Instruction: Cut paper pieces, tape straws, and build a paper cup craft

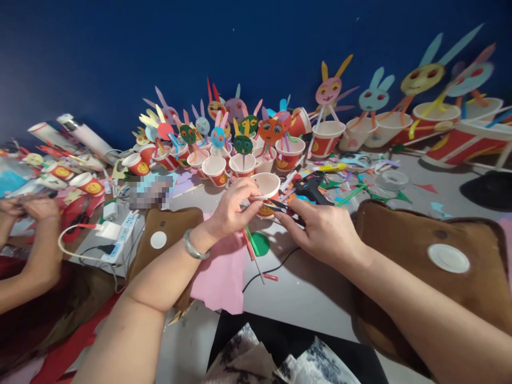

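Note:
My left hand (239, 205), with a bangle on its wrist, is closed in a pinch in front of a red and white paper cup (267, 185). Whatever its fingertips hold is too small to make out. From the other side my right hand (320, 226) grips dark-handled scissors (276, 205), their blades pointing left towards the left fingertips. Below the hands lie a green paper disc (261, 244), a red and green straw-like strip (248, 244) and a short red piece (271, 277). Pink paper (222, 272) lies under my left forearm.
Behind stand several paper cups with paper rabbit figures (218, 137). A black glue gun (314, 186) lies among scraps, right of the cup. Brown pads (400, 256) flank my arms. A power strip (126, 234) and another person's hands (36, 208) are at left.

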Motion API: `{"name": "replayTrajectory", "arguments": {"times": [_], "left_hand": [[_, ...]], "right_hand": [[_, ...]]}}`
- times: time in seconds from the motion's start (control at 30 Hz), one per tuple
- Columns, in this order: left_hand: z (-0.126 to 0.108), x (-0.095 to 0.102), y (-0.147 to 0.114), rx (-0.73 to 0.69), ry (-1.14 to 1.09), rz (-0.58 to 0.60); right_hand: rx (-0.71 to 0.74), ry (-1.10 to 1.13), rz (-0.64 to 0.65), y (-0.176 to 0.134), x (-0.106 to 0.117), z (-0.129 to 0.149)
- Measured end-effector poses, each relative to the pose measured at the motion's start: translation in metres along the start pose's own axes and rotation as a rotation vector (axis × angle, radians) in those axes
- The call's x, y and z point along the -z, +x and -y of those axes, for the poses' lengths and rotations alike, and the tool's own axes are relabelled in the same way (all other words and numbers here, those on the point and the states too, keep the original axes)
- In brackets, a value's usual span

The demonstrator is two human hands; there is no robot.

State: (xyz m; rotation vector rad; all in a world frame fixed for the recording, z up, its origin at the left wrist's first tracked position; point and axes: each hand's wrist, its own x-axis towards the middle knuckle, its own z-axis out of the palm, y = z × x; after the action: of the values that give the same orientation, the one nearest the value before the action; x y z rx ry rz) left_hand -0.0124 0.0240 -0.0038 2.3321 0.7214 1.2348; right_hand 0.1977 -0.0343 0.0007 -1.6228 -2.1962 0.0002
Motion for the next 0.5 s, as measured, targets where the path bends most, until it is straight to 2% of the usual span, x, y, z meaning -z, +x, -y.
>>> {"name": "replayTrajectory", "arguments": {"times": [0.1, 0.27, 0.5], "left_hand": [[0.001, 0.003, 0.001, 0.012, -0.014, 0.054], [0.0, 0.005, 0.001, 0.016, -0.03, 0.11], [0.007, 0.004, 0.0, 0.008, -0.085, 0.145]], "right_hand": [[-0.024, 0.018, 0.054, 0.001, 0.008, 0.002], [-0.063, 0.169, 0.162, 0.003, 0.019, 0.004], [-0.04, 0.372, 0.317, 0.009, 0.026, -0.003]]}}
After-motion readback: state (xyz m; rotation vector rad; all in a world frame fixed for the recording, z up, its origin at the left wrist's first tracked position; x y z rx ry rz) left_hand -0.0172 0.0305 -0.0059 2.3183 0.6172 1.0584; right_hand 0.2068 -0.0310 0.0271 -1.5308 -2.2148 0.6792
